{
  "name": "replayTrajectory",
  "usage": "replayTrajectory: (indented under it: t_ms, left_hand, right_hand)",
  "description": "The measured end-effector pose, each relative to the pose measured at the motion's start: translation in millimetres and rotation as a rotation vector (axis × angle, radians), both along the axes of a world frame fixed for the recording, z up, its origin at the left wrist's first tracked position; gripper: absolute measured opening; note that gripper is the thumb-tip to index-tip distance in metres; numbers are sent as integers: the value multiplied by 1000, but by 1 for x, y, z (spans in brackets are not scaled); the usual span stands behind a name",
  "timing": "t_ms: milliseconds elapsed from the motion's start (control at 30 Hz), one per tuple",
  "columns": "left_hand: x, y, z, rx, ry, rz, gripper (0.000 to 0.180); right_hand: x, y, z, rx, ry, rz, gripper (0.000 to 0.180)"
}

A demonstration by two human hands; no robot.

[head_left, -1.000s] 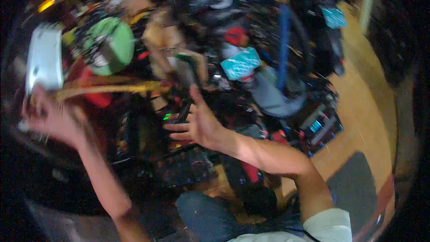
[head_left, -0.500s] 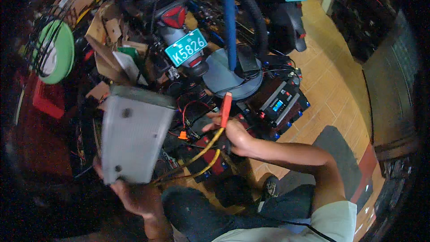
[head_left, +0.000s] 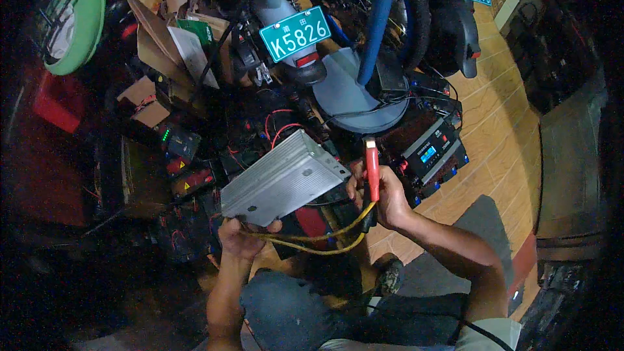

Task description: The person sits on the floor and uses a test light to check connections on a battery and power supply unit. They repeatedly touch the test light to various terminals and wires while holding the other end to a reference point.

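My left hand (head_left: 242, 237) grips the near left end of a silver metal box (head_left: 283, 185) with ribbed sides, holding it tilted in front of me. In my right hand (head_left: 389, 198) is a red-handled battery clamp (head_left: 372, 172), its metal tip pointing away from me. A black piece, perhaps a second clamp, shows beneath that hand, mostly hidden. Yellow cables (head_left: 318, 242) loop from the clamp back toward my left hand, under the box. My right fingertips are beside the right end of the box; I cannot tell whether they touch it.
Right of my hands sits a black device with a lit blue screen (head_left: 428, 154). Ahead stand a round grey base (head_left: 364, 101) with a blue pole and a scooter with a green plate (head_left: 296, 34). Battery packs (head_left: 188, 179) and cardboard (head_left: 153, 39) lie left; tiled floor (head_left: 497, 101) stretches right.
The silver box has swung right and turned so its ribbed side shows, with its right end close to my right hand. The clamp stays in my right hand; the view has shifted.
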State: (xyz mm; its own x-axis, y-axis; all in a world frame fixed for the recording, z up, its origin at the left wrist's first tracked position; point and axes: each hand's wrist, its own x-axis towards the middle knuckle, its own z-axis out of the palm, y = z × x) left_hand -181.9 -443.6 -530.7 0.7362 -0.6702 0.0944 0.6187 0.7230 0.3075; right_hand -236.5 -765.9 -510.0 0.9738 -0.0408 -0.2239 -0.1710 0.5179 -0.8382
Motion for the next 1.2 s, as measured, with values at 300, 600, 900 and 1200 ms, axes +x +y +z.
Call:
replayTrajectory:
  t_ms: [300, 600, 900, 1200]
  left_hand:
    - [-7, 5, -39, 223, -26, 150, 50]
    - [-13, 0, -27, 231, 149, 36, 63]
    - [-26, -6, -40, 510, 158, 11, 64]
    - [-32, 20, -52, 468, 164, -293, 56]
  right_hand:
    - [17, 6, -61, -341, 261, 105, 50]
    - [35, 27, -114, -914, 354, 90, 64]
    - [44, -1, -77, -1882, 113, 194, 67]
    - [66, -20, -88, -1846, 264, 209, 84]
